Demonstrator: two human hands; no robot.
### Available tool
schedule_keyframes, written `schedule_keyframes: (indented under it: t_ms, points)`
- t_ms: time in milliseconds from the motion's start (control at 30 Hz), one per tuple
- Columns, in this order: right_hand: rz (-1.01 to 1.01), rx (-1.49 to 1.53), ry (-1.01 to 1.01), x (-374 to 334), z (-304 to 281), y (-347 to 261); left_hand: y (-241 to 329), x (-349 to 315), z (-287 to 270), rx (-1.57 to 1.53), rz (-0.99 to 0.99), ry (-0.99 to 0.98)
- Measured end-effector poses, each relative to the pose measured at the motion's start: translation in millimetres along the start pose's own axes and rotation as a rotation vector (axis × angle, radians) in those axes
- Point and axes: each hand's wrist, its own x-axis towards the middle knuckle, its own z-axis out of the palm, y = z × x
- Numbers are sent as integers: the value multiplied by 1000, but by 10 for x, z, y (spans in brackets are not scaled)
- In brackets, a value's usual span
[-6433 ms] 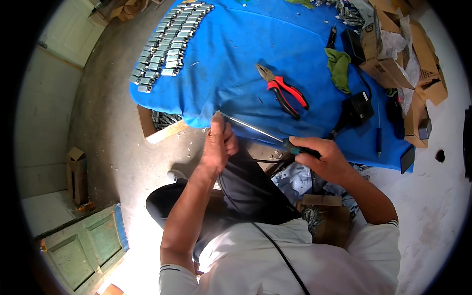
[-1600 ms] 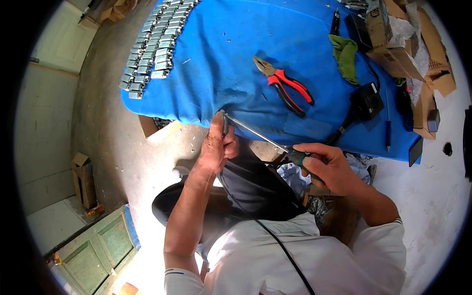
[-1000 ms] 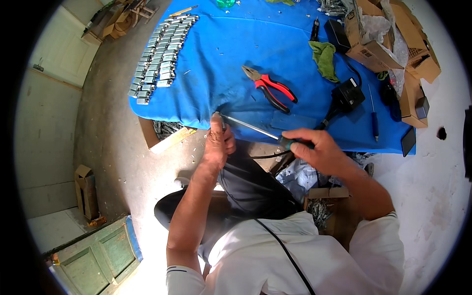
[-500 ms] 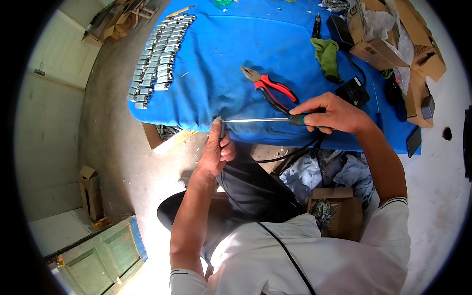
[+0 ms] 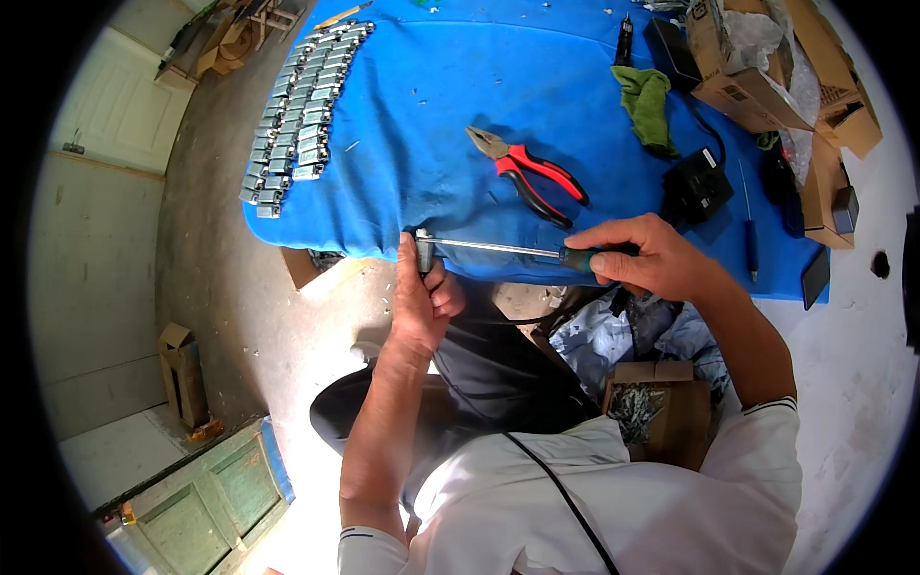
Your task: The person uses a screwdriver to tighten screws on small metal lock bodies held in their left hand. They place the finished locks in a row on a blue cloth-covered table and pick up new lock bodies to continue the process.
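Note:
At the near edge of the blue-covered table, my left hand [image 5: 423,292] is closed around a small grey metal part [image 5: 425,253], held upright between thumb and fingers. My right hand [image 5: 644,257] grips the dark handle of a screwdriver [image 5: 498,247], whose long silver shaft lies nearly level. Its tip reaches the top of the metal part; the exact contact is too small to make out. Just beyond the shaft lie pliers [image 5: 537,172] with red and black handles, jaws toward the far left.
Rows of small metal parts [image 5: 305,115] line the table's left side. A green cloth [image 5: 646,110], a black adapter [image 5: 697,187], a blue-handled tool [image 5: 750,244] and cardboard boxes [image 5: 747,91] occupy the right. Below the table stands an open carton [image 5: 676,422] of metal pieces.
The screwdriver's handle end has dipped a little toward me, so the shaft slants more. The metal part shows more plainly in my left hand. My view has shifted slightly.

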Motion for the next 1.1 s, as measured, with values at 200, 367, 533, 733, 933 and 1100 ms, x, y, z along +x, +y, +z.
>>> schedule_keyframes:
  t_ms: [200,367,533,733,933,1100]
  points:
    - [-14,-15,31,-60,121,-21,-47,2,37,11,61,54]
    - [21,-18,44,-69,165,-125,-32,-16,96,35,58,128]
    - [36,-28,22,-61,129,-177,-51,-17,125,83,109,187]
    - [73,-7,59,-29,274,-232,-51,-12,110,100,134,211]
    - [-183,-171,154,-55,441,-28,-19,-18,66,124,117,180]
    - [-214,-172,177,115,574,95,-48,-17,116,122,105,189]
